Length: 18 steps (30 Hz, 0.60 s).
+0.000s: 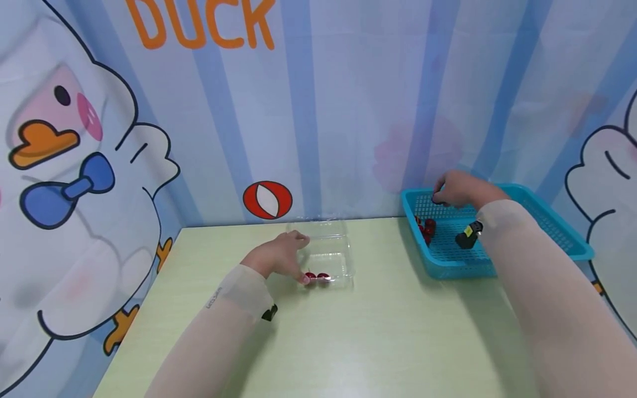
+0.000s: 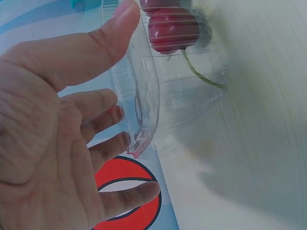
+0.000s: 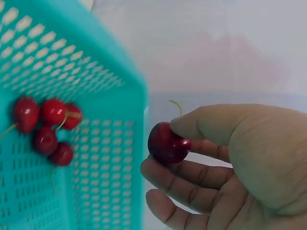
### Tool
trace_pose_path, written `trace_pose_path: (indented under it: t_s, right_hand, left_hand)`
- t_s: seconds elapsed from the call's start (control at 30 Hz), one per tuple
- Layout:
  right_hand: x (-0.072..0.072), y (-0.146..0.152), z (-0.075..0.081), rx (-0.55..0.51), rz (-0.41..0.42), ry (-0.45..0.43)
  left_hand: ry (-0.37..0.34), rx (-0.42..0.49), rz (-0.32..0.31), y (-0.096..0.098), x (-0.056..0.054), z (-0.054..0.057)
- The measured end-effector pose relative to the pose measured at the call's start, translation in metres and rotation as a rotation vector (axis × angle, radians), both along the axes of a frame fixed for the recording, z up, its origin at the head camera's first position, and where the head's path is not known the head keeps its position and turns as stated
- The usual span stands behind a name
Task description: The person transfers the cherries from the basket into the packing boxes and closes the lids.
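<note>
My left hand [image 1: 281,255] is at the left side of a clear plastic box [image 1: 338,260], its thumb and fingers spread along the rim. In the left wrist view those fingers [image 2: 108,148] look nearly straight against the plastic. Two red cherries lie in the box's near end; one cherry [image 2: 173,29] shows a green stem. Above the far left part of a turquoise basket [image 1: 433,269], my right hand [image 1: 460,189] pinches a dark red cherry [image 3: 167,143] between thumb and fingers. Several other cherries [image 3: 45,140] lie in the basket.
The pale table [image 1: 378,331] ends at a hanging cloth [image 1: 348,110] printed with ducks and stripes, directly behind the box and basket. The basket's raised perforated walls stand on the right. Black wrist devices [image 1: 468,237] sit on both sleeves.
</note>
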State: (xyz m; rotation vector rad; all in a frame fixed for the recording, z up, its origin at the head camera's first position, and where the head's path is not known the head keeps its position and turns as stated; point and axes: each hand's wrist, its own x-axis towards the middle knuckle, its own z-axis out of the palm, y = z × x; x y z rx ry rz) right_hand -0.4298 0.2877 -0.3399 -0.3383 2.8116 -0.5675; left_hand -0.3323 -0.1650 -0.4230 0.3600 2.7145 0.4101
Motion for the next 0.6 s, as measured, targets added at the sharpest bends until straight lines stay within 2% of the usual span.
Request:
trace_pose_path:
  t_s: [0.13,0.27,0.4,0.6]
  right_hand:
    - [0.015,-0.020,0.014,0.017,0.050,0.079]
    - [0.025,-0.044,0.017,0.003,0.095,0.140]
    - [0.035,-0.071,0.016,-0.022,0.141,0.164]
    - [0.050,-0.112,0.002,-0.106,0.218,0.126]
  left_hand:
    - [-0.003,0.003,0.000,0.001,0.000,0.000]
    - [0.001,0.007,-0.001,0.000,0.001,0.000]
    - [0.000,0.009,-0.009,0.001,0.002,0.000]
    - [0.008,0.006,-0.011,0.001,0.003,0.000]
